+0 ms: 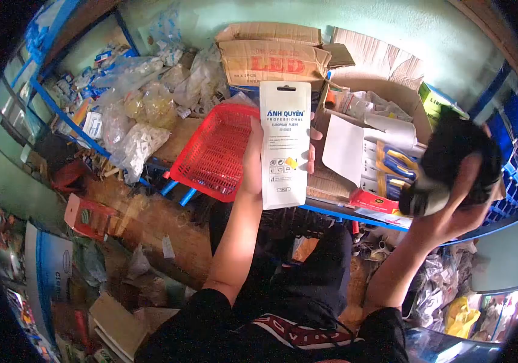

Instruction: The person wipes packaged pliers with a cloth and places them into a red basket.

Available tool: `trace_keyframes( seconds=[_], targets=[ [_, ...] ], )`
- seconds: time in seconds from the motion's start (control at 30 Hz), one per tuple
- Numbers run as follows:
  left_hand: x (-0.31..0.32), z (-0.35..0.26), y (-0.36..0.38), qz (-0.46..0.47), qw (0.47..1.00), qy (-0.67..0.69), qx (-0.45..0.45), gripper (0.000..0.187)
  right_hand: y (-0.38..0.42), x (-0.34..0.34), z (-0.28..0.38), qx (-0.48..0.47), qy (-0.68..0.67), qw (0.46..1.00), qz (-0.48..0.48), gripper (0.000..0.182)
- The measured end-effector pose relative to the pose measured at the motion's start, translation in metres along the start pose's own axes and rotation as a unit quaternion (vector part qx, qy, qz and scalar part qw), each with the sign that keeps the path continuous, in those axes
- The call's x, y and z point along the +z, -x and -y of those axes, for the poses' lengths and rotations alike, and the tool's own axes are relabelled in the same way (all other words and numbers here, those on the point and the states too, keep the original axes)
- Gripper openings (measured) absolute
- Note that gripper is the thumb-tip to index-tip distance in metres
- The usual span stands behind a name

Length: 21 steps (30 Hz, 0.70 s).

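Note:
My left hand is closed around a tall white pliers package, with its printed card side facing me and a hanging slot at the top. The thumb lies along its left edge and the fingertips show at the right. Raised at the right, my right hand is closed on a bulky black object with a pale grey part low on its left; its kind cannot be made out. Just left of that object, an open white box holds several packages with blue-and-yellow handled tools.
A red plastic basket stands left of the package on a blue-framed shelf. Behind are cardboard boxes, one marked LED. Plastic bags pile up at the left. Boxes and litter cover the floor.

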State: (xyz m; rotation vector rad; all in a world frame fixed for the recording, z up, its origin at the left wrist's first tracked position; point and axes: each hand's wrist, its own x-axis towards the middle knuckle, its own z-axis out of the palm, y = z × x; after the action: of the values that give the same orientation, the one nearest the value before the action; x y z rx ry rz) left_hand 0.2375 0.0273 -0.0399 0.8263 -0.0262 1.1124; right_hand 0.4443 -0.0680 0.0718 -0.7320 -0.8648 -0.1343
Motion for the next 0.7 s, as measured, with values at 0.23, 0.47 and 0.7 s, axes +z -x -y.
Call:
trace_keyframes(
  seconds=[0.23, 0.47, 0.7],
  targets=[
    [0.015, 0.021, 0.045, -0.129, 0.982, -0.131, 0.05, 0.085, 0.07, 0.032, -0.006, -0.092, 0.17, 0.884, 0.425, 0.074],
    [-0.029, 0.037, 0.059, -0.094, 0.971, 0.207, 0.072, 0.086, 0.129, 0.025, -0.01, -0.079, 0.102, 0.86, 0.494, 0.058],
    [-0.018, 0.002, 0.038, -0.175, 0.973, -0.023, 0.148, 0.1, 0.165, -0.033, 0.02, -0.001, 0.133, 0.782, 0.608, 0.074]
  ],
)
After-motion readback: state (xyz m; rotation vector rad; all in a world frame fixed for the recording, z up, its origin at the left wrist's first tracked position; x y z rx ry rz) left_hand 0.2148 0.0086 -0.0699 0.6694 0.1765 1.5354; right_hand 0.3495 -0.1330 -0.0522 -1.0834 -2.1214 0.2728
